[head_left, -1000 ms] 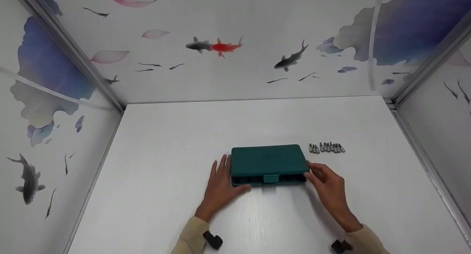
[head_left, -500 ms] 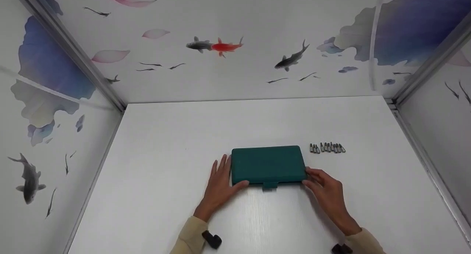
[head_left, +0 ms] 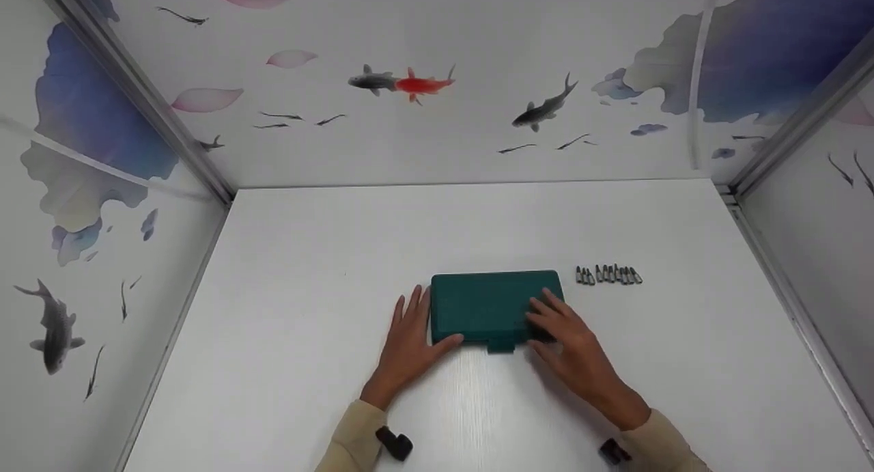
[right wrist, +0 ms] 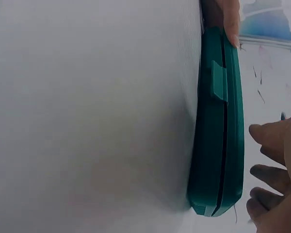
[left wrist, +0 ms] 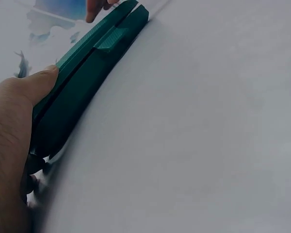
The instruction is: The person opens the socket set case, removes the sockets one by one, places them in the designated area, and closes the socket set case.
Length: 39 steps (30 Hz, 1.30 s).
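Note:
A dark green plastic case (head_left: 478,304) lies flat on the white table, its lid down. At its front edge the latch tab (right wrist: 218,81) sticks outward, and a thin dark gap runs between lid and base. My left hand (head_left: 407,352) rests against the case's left side with fingers extended, its thumb on the lid's front left corner. Over the lid's right part is my right hand (head_left: 577,352), fingers spread and slightly bent. In the right wrist view those fingers (right wrist: 269,177) are apart from the lid. Inside the case nothing shows.
Behind and right of the case lies a row of several small metal pieces (head_left: 608,274), too small to identify. White panels (head_left: 464,144) printed with fish and petals enclose the table (head_left: 307,253) at the back and sides.
The lid, raised at the front a second ago, has come down. My right hand has left the case's right edge and moved left over the lid. My left hand stays in place.

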Motion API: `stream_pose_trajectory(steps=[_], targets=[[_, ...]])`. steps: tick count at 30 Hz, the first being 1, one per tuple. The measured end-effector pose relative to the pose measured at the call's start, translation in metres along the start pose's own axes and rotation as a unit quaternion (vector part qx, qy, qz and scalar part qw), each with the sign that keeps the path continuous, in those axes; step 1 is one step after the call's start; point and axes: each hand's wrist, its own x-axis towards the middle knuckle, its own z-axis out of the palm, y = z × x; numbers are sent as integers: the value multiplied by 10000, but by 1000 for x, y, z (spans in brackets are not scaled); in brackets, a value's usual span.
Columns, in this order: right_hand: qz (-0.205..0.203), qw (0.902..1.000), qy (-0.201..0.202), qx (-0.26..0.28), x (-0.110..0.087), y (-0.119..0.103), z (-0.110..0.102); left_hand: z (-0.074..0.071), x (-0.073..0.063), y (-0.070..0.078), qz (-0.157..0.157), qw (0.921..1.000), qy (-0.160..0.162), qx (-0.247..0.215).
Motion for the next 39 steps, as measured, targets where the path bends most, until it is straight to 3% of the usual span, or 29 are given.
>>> stream_pose_trajectory(steps=[4, 8, 12, 15, 22, 28, 34, 39], targets=[[-278, 9967, -715, -248, 9, -3, 11, 0, 0, 1, 42, 10000, 56, 40], [-137, 9943, -984, -398, 16, -7, 17, 1, 0, 2, 63, 9999, 86, 64], [-15, 9935, -943, -635, 22, -12, 18, 0, 0, 2, 148, 9998, 112, 87], [-178, 9909, -870, -1010, 25, -16, 19, 0, 0, 3, 208, 9997, 118, 110], [-1244, 9670, -623, -2135, 28, -16, 22, 1, -1, 4, 249, 9996, 104, 82], [-1782, 9502, -607, -2482, 32, -12, 20, 2, -4, 5, 286, 9994, 170, 110], [-1857, 9478, -649, -2511, 30, -13, 20, 2, -8, 7, 281, 9994, 208, 78], [-1722, 9538, -702, -2359, 31, -12, 20, 4, -9, 6, 242, 9993, 257, 105]])
